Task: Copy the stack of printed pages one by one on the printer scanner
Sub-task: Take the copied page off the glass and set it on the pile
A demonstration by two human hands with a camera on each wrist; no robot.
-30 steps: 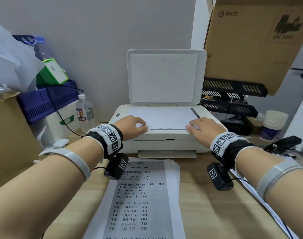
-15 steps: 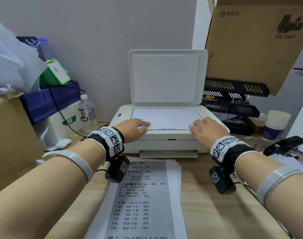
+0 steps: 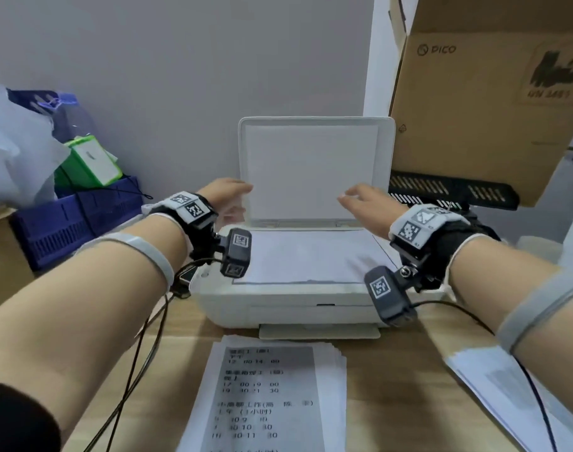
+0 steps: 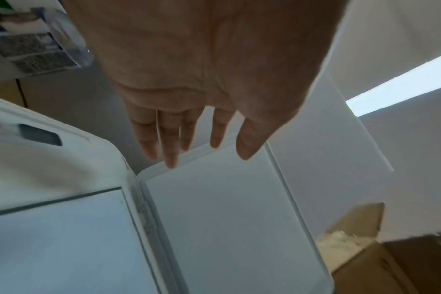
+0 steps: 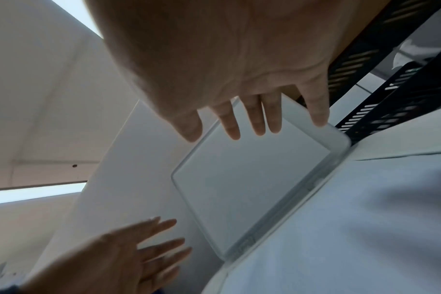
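Note:
The white printer [image 3: 288,305] stands on the wooden desk with its scanner lid [image 3: 314,168] raised upright. A white sheet [image 3: 308,256] lies face down on the glass. My left hand [image 3: 228,199] is raised beside the lid's left edge with straight, spread fingers [image 4: 171,143]. My right hand [image 3: 365,203] is up in front of the lid's right part, fingers [image 5: 254,117] straight, holding nothing. Both hover close to the lid [image 5: 242,171]; contact is unclear. The stack of printed pages [image 3: 265,399] lies on the desk in front of the printer.
A large cardboard box [image 3: 487,93] hangs over black trays [image 3: 451,190] at the right. Blue crates [image 3: 73,220], a green box [image 3: 89,161] and plastic bags fill the left. Loose sheets [image 3: 506,393] lie at the desk's right front. Cables [image 3: 141,360] trail from my wrists.
Both hands have left the front edge of the sheet on the glass and risen to the upright lid. The head view has moved closer to the printer.

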